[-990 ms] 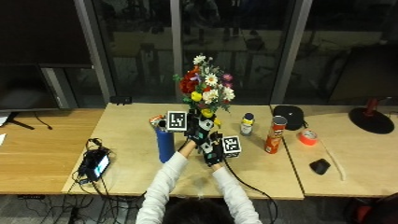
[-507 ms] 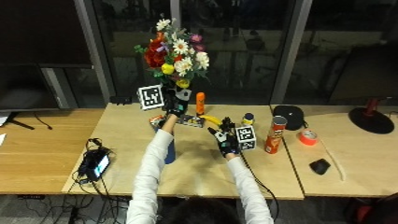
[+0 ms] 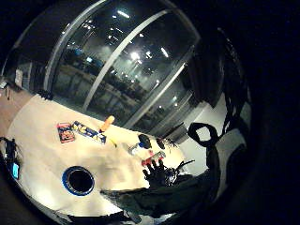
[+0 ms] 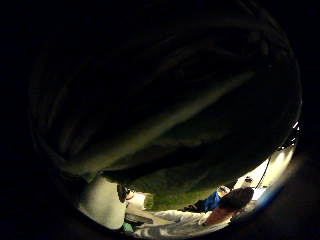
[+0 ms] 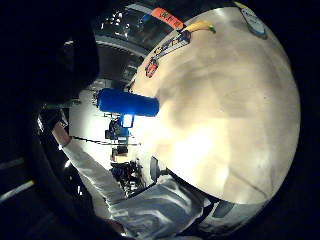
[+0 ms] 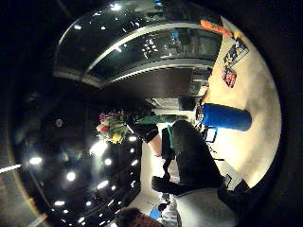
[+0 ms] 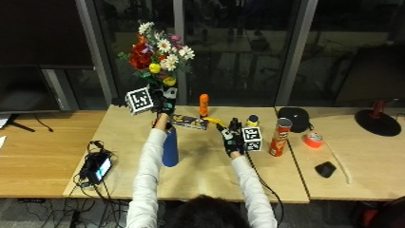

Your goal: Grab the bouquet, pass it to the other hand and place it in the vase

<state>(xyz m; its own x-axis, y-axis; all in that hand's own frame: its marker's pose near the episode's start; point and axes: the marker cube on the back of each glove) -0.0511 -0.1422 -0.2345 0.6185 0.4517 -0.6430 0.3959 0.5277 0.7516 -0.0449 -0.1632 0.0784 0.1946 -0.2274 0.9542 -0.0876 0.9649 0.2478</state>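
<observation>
A pale wooden tabletop (image 7: 208,180) stands before tall dark windows (image 7: 240,47) with grey frames (image 7: 96,52); ceiling lights reflect in the glass. A dark monitor (image 7: 25,92) stands at the left.

bouquet stems: my left hand (image 7: 163,105) hides them in the outside view.
left thumb side palm view: filled by dark leaves pressed against my palm; no detail to tell.
vase (image 7: 169,148): my left forearm covers its mouth.
right hand (image 7: 231,140): finger curl too small to tell.
</observation>
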